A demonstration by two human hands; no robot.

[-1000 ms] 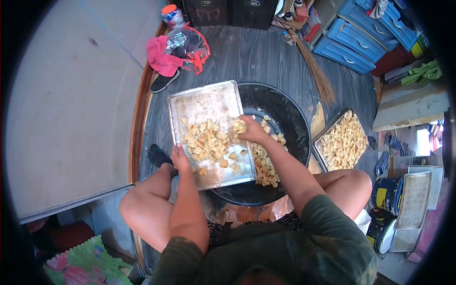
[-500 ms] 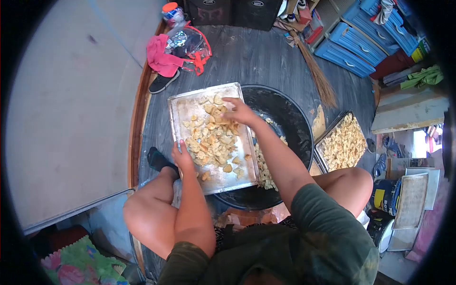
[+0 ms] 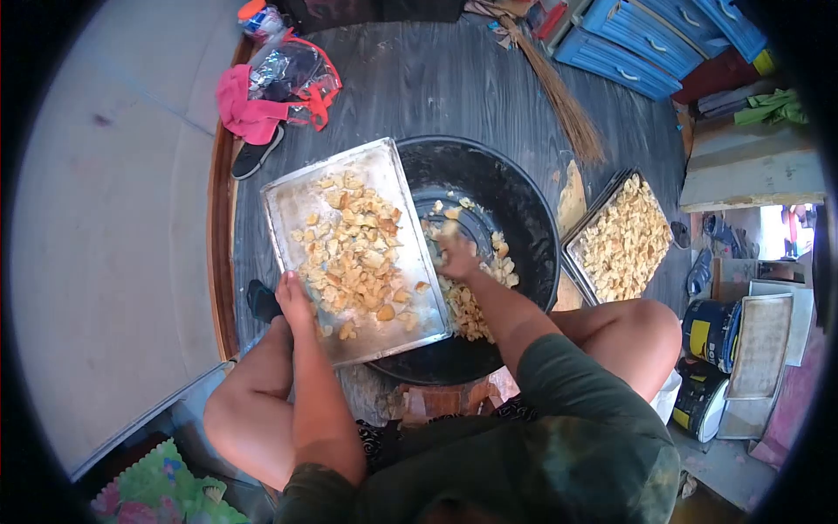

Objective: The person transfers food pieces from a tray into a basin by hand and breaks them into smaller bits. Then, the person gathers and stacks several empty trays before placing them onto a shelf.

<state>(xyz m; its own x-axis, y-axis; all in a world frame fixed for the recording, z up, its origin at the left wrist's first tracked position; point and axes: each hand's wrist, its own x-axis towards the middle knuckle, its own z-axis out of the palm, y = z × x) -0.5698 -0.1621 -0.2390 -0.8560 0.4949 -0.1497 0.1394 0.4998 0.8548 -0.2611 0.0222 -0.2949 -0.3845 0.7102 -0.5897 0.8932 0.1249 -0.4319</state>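
A shallow metal tray (image 3: 288,205) is tilted over the left side of a black basin (image 3: 534,210). My left hand (image 3: 295,301) is closed on the tray's left edge, thumb on top. Torn pale-brown pieces that look like bread (image 3: 358,249) are heaped along the tray's middle. Inside the basin, right of the tray, is my right hand (image 3: 460,258), its fingers smeared by motion. Just at its fingertips shows a pale piece, and I cannot tell whether it is held. More such pieces (image 3: 471,314) lie in the basin around and below that hand.
Right of the basin, a stack of trays carries a top layer of similar pieces (image 3: 624,240). A straw broom (image 3: 554,87) lies on the floor behind. Pink cloth (image 3: 244,105), a clear bag (image 3: 292,74) and a shoe (image 3: 257,155) sit by the left board. Paint buckets (image 3: 709,332) stand at right.
My right hand has gone from over the tray's pieces down to the right, into the basin. My left hand stays on the tray's edge. The whole view has shifted somewhat.
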